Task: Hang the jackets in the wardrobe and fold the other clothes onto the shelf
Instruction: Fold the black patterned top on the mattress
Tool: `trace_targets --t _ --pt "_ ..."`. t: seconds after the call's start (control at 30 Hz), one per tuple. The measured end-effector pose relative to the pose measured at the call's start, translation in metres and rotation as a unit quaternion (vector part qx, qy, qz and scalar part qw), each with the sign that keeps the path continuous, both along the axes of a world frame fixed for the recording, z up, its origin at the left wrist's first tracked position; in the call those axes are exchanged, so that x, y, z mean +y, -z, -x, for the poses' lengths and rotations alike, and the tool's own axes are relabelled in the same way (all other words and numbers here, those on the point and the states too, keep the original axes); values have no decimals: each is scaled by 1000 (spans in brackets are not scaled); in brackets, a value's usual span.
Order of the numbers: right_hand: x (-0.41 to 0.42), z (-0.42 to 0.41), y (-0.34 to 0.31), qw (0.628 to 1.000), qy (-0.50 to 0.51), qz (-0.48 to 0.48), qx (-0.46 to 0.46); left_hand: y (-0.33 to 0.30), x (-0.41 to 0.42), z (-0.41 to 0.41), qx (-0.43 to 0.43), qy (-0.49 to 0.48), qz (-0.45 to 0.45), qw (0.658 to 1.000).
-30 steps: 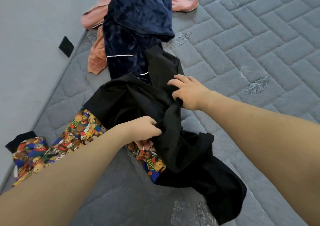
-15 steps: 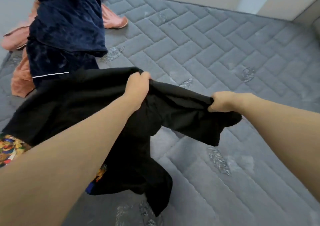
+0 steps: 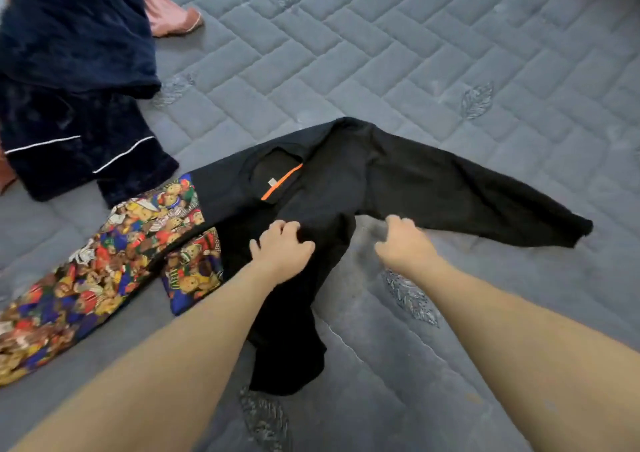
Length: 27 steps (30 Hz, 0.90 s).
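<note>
A black long-sleeved top (image 3: 408,181) lies spread on the grey quilted mattress (image 3: 381,53), its neck opening with an orange strip facing up and one sleeve stretched to the right. My left hand (image 3: 282,244) pinches a fold of the black fabric near the middle of the garment. Just to the right, my right hand (image 3: 403,242) hovers with curled fingers at the lower edge of the sleeve; it looks empty. A bright teddy-bear print garment (image 3: 114,264) lies partly under the black top on the left.
A dark navy velvet garment with white piping (image 3: 69,81) is heaped at the upper left, over a pink-orange garment (image 3: 173,15). The mattress surface extends far to the right and toward the back.
The black top was held up stretched between both hands; now it lies flat on the mattress. My right hand has let go of the sleeve end and come back near my left hand.
</note>
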State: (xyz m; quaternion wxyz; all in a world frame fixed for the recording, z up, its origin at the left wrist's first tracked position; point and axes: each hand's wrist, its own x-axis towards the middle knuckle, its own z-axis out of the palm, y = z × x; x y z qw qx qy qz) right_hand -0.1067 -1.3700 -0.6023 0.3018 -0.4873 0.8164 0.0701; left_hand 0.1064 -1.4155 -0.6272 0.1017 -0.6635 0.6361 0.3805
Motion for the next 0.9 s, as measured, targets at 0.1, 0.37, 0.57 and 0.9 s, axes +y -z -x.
trace_targets --t 0.1,0.37,0.57,0.9 --pt "31 -61 47 970 145 -94 -173 28 53 -67 -85 -161 7 983" --pt "34 -142 92 770 439 -37 -462 53 95 -115 83 -616 -44 782" --pt "31 -130 58 740 491 128 -441 29 100 -180 110 -568 -38 815" --pt "103 -89 0 803 399 -148 -418 3 105 -151 -207 113 172 957"
